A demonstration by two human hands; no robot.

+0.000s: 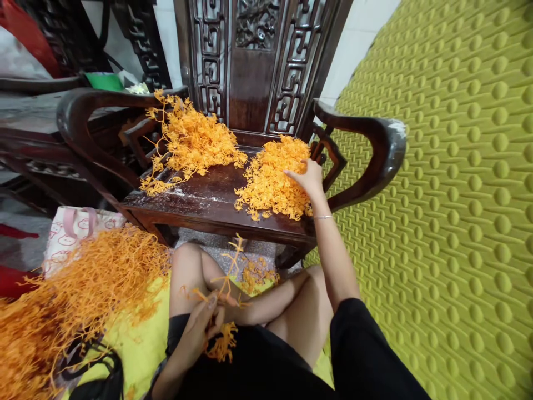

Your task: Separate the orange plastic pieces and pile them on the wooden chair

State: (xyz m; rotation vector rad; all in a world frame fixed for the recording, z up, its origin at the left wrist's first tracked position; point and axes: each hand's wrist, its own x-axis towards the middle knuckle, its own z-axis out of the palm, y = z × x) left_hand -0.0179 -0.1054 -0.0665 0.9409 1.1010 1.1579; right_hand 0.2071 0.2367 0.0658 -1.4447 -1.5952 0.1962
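While the right arm (339, 255) stretches forward from its black sleeve (366, 339), nearly straight at the elbow, the left arm is drawn in low, as the head view shows. The right hand (310, 176) lies at the near right side of the right pile (272, 180) of orange bits on the chair (216, 186); its thumb points left, spread away from the forefinger, while the other fingers are partly hidden, so whether they grip any bits cannot be told. A thin bracelet (322, 216) circles that wrist. The left hand (204, 325) is held above the lap, back upward, its thumb and fingers pinched on a branching orange sprig (228, 280) that rises forward between the folded legs (266, 308). Just below this hand hangs an orange clump (224, 343); whether the hand holds it is unclear. The two hands are well apart. The left pile (197, 141) sits across the seat, and a tangled heap (112, 272) lies left of the legs, against a printed bag (66, 236).
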